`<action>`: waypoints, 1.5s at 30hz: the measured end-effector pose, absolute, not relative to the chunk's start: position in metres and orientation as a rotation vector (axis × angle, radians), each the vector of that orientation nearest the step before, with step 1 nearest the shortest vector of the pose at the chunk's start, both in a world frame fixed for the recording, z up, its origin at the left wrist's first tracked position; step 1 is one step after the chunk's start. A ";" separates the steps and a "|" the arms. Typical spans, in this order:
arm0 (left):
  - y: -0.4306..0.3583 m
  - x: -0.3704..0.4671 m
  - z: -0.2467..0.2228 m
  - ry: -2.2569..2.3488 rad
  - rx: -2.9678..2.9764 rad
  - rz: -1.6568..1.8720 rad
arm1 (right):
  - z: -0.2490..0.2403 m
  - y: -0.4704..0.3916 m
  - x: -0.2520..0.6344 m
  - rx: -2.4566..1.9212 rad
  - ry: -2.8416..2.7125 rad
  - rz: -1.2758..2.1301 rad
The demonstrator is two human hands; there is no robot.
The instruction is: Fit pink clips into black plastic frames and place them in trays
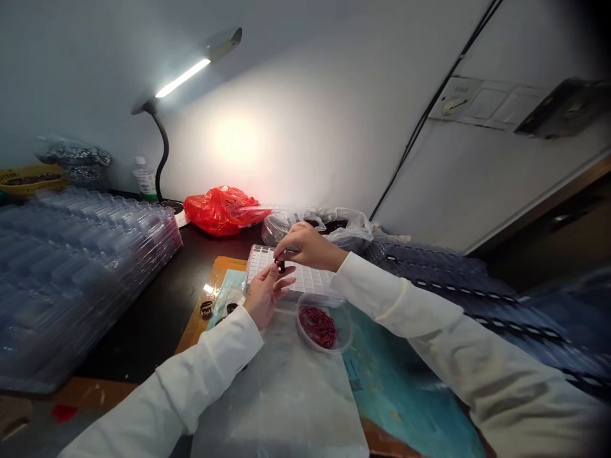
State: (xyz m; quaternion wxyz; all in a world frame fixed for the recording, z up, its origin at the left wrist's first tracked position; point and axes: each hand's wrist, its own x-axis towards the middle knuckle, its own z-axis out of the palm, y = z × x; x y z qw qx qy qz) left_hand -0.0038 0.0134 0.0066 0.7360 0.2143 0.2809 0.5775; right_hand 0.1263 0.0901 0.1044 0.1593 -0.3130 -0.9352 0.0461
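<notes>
head view: both hands meet near the middle of the frame. the left hand [263,296] has its thumb and a finger closed on a small dark piece [281,266], its other fingers spread loosely; the right hand [308,247] comes from above, fingertips pinching the same piece. its exact shape is too small to tell. they are over the white grid [305,280], whose small cells lie partly hidden under the hands.

the likeliest trouble, as i judge it, is a slip: the piece is tiny and held only by the tips, so a loose pinch or a twist out of step between the hands could drop it onto the grid or the table [160,292]. the bowl [344,312] of dark red bits [317,327] sits just beside the grid's lower right edge, near the right forearm; a low sweep of that sleeve [401,305] could knock its rim and spill them. the dark ring [206,310] at the left, on the orange board [191,337], could be nudged by the left sleeve [205,369].

for room, the pale sheet [281,401] opens toward the bottom of the frame. the clear bag [351,229] closes in behind the grid, the left stack [86,273] bounds the far left, and the right stack [501,305], blurred, runs under the right sleeve.
</notes>
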 end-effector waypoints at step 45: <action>-0.003 0.010 -0.004 0.715 0.613 1.177 | 0.062 0.013 0.151 -1.212 -2.168 0.167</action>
